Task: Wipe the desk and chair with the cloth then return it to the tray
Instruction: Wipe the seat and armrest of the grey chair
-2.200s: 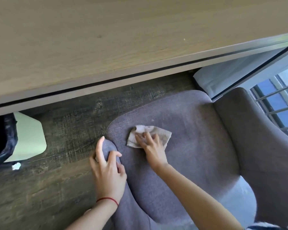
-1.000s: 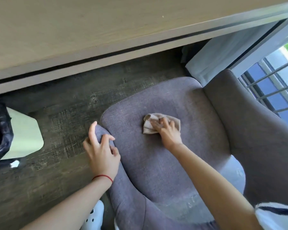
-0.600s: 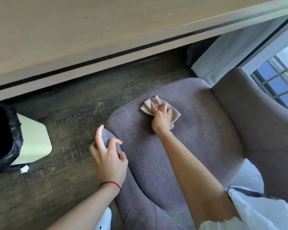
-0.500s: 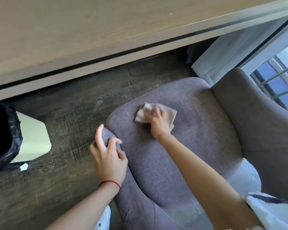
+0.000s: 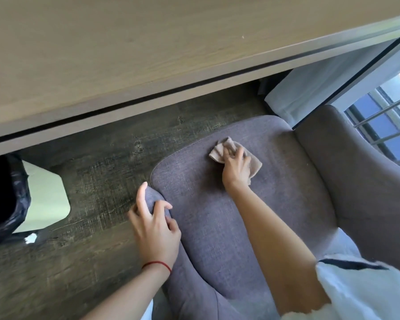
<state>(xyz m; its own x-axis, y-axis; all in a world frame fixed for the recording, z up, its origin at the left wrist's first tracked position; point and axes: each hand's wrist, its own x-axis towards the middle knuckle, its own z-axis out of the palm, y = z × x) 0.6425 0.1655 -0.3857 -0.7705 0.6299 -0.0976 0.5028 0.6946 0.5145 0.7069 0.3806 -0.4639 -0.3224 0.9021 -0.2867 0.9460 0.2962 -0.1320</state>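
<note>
The desk fills the upper half of the view, its pale wood top bare where it shows, its front edge running as a slanted band above the dark floor. Below it the grey chair takes up the lower right, seat toward the desk and backrest rising at the right by the window. A bin with a black liner stands at the left, a white scrap on the floor beside it.

The left hand grips the chair's near arm, thumb and fingers wrapped over its rounded end, bracing it. The right hand lies flat on the seat, fingers spread and pressing down on the cloth, which is bunched under the palm toward the front of the seat, its corners poking out on either side.

The step in hand looks like wiping the seat. No tray is in view, so the return is yet to come.

Risks from here: the cloth is crumpled, not spread, so it may roll up under the palm and leave the fingers rubbing bare fabric. The woven seat likely drags on it, which adds to that. A stroke carried too far forward could push the cloth off the seat's front edge onto the floor. The backrest and far arm could be skipped if wiping stays in this patch.
</note>
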